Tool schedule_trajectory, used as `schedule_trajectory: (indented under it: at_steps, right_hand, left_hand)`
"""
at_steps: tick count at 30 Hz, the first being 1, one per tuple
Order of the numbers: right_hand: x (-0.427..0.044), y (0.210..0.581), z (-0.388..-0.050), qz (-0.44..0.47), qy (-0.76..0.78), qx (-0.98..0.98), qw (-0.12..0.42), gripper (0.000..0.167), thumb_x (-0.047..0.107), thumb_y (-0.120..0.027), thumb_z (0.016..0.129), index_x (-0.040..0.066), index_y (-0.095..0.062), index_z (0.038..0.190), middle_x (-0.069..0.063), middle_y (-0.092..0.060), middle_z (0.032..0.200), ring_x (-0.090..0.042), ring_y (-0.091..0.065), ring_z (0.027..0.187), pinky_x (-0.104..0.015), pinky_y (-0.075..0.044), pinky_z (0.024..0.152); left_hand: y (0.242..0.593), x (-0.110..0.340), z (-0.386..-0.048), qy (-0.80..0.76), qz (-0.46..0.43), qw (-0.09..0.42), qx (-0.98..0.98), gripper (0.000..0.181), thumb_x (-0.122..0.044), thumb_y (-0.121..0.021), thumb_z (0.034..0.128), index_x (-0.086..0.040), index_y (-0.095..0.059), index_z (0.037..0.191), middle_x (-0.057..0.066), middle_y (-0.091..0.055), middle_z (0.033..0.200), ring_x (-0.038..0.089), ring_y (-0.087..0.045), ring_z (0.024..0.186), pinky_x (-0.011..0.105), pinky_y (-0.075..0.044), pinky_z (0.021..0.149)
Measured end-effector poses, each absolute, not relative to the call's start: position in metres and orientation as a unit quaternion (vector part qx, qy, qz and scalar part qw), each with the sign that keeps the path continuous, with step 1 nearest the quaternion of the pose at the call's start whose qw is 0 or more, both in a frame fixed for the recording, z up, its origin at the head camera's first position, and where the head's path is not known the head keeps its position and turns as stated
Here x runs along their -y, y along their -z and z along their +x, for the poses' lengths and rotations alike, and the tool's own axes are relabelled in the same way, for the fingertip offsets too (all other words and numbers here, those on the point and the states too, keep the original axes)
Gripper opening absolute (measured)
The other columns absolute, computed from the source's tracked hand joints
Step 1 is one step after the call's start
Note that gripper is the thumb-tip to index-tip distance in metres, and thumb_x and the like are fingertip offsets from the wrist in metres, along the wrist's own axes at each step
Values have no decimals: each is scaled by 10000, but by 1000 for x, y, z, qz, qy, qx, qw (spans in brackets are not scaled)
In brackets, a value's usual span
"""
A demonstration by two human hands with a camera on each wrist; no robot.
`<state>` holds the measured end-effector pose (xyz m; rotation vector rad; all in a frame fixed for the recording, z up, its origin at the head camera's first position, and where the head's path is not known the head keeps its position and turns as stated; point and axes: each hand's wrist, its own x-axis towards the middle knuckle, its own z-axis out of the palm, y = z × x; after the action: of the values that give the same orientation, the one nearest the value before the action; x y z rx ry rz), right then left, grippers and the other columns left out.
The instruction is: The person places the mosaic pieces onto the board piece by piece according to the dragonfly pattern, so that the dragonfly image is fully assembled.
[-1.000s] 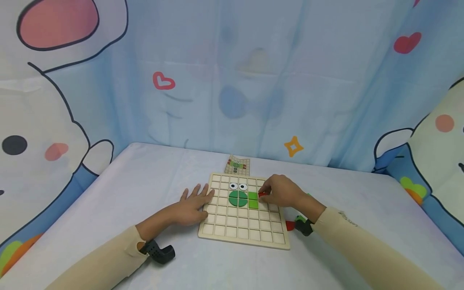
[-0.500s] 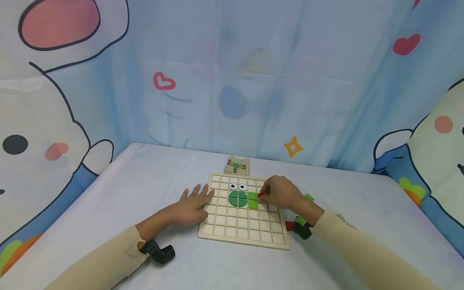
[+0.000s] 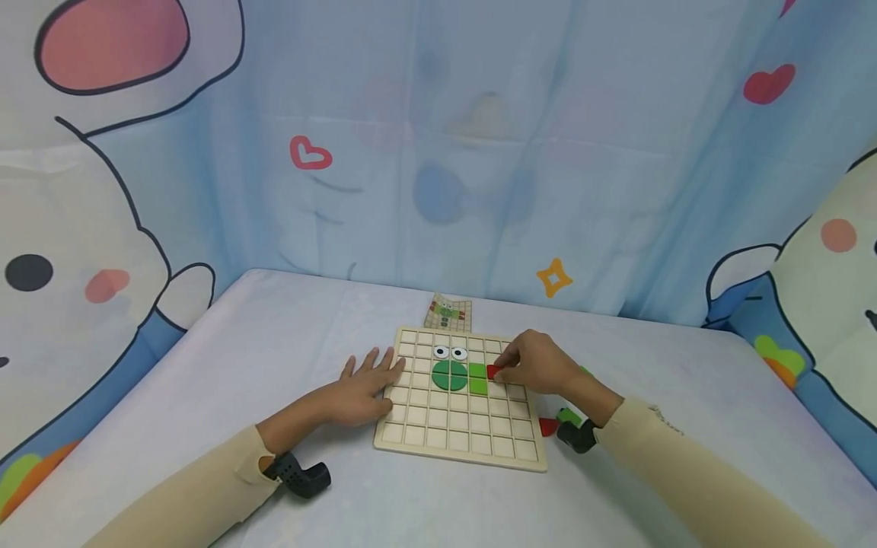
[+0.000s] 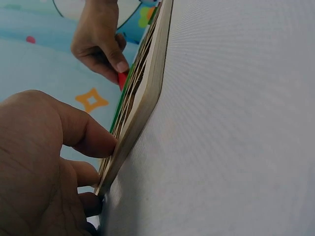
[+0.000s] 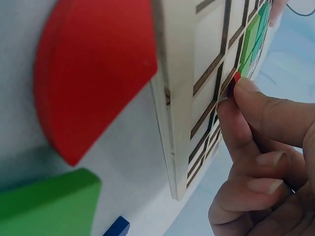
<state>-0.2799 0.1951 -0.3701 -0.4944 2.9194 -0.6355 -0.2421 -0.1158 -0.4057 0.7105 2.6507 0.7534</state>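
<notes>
At the middle of a white-covered table [image 3: 384, 506] lies a wooden grid board [image 3: 438, 438], flat, serving as reference for all positions below; sides are taken as the person sees them.

Left hand [image 3: 363, 392]: located at the board's left edge, fingers spread, digits in contact with the frame. Grip state: released, grasping nothing.

Right hand [image 3: 539, 364]: located over the board's right half. Grip state: thumb and forefinger pinch a red piece [image 3: 492, 371]; the other fingers bend toward the palm. The red piece is at the board's surface, right of centre, just beside the farther of two light green squares [image 3: 478, 387]. Whether it is fully seated in a cell cannot be determined.

Mounted on the board: a dark green disc [image 3: 441, 369], made up of parts, left of the light green squares; two eye pieces [image 3: 459, 353], side by side at the disc's far side.

Beyond the board's far edge: a picture card [image 3: 448, 312] printed with a grid figure; fine detail too small to read. Farther back hangs a printed curtain [image 3: 479, 251].

Just beside the board's right edge, toward the near corner: a second red piece [image 5: 93, 73] with one curved side. Adjacent to it, farther from the board: a green piece [image 5: 49, 206].
</notes>
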Motion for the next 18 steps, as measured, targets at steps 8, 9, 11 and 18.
schedule_trajectory:
  at_steps: [8,9,11,18]
  right_hand:
    - [-193,370,-278,-150,210,-965,55,140,168,-780,832,73,-780,936,0,-738,866,-118,-642,804,-312,-531,709]
    - [-192,370,-278,-148,209,-965,55,138,167,-778,833,73,-778,934,1,-733,862,-115,-638,796,-309,-530,708]
    - [-191,369,-277,-146,207,-966,53,136,165,-777,834,70,-773,931,-2,-726,852,-115,-633,780,-307,-529,706]
    - [-190,370,-276,-134,197,-970,42,137,186,-785,824,88,-775,918,8,-719,834,-111,-621,767,-304,-511,684]
  left_hand:
    - [405,114,-242,-254,245,147,-924,675,-200,-420,956,-81,-186,1578,143,-19,1659,341,91,1537,594,85,1198]
    - [405,114,-242,-253,244,147,-925,675,-201,-419,956,-81,-186,1578,143,-20,1659,342,90,1537,594,84,1198]
    - [405,114,-242,-252,244,146,-925,676,-201,-421,955,-77,-188,1577,146,-22,1658,345,88,1537,596,84,1198]
    - [407,115,-244,-248,250,146,-925,680,-204,-408,949,-76,-184,1578,157,-18,1657,354,93,1534,603,88,1193]
